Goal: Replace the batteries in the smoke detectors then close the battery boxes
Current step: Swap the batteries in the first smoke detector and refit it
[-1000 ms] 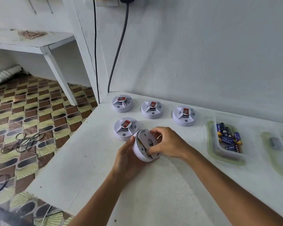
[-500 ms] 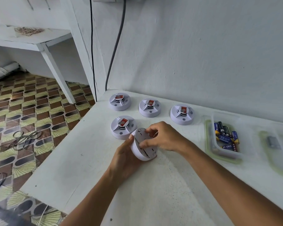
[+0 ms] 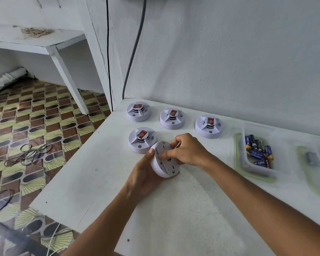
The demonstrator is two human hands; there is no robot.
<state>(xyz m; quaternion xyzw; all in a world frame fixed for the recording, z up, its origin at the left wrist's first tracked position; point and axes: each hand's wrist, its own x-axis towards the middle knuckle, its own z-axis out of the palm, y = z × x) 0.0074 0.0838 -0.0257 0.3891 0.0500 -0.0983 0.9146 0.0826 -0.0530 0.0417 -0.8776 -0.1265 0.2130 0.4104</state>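
A white round smoke detector (image 3: 163,164) is tilted on edge near the middle of the white table (image 3: 100,182), its back plate facing me. My left hand (image 3: 143,174) grips its left rim from below. My right hand (image 3: 187,151) lies over the back, with thumb and fingers pinching the back cover. Several other smoke detectors stand face up behind it, the nearest (image 3: 142,139) just to the left. A clear tub (image 3: 260,170) at the right holds several blue and black batteries (image 3: 258,151).
Another clear tub (image 3: 316,174) at the far right holds a small grey object (image 3: 312,159). The wall runs close behind the detectors, with two cables (image 3: 135,45) hanging down it. The table's left edge drops to a patterned floor strewn with wires (image 3: 28,154).
The yellow battery compartment seen one second ago is now covered by the back plate. My right hand has shifted over the back. The view has drifted slightly.
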